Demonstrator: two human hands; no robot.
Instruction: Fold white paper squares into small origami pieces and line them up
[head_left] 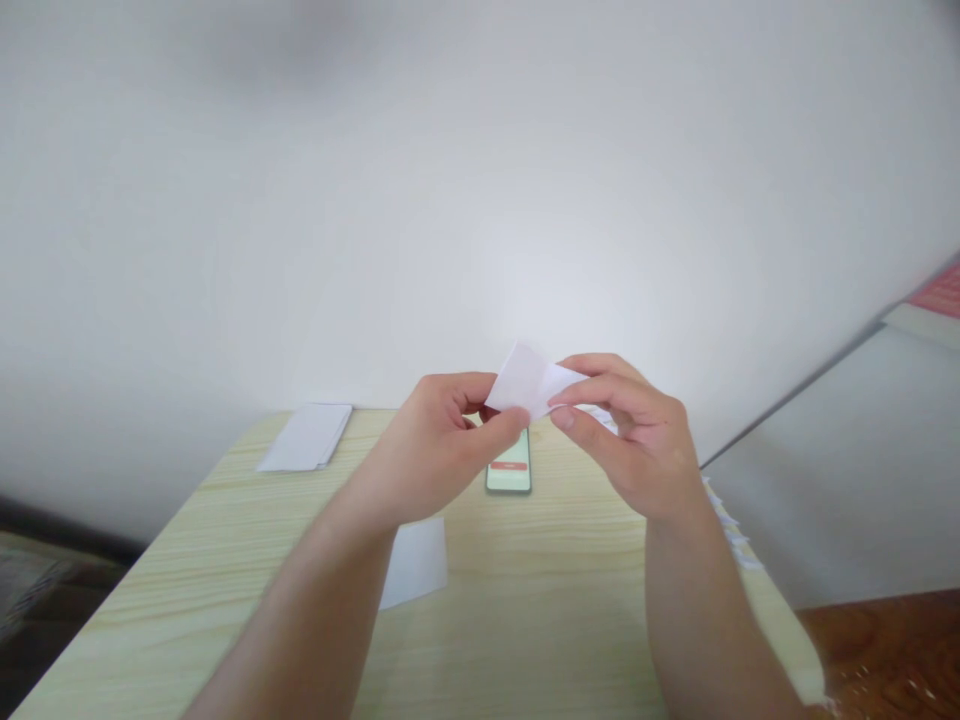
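Note:
Held up above the table between both hands is a small folded piece of white paper (521, 378), with a crease down its middle and two flaps standing out. My left hand (450, 435) pinches its left lower part, thumb in front and fingers behind. On the other side, my right hand (630, 425) grips the right flap between thumb and fingers. Below the hands lies a phone (508, 478) with a lit screen, its upper part hidden. A loose sheet of white paper (418, 562) rests beside my left forearm, partly covered by it.
A stack of white paper (307, 437) lies at the back left of the light wooden table (510, 620), against a white wall (375, 200). Several small white paper pieces (735, 525) line the right edge, partly behind my right arm.

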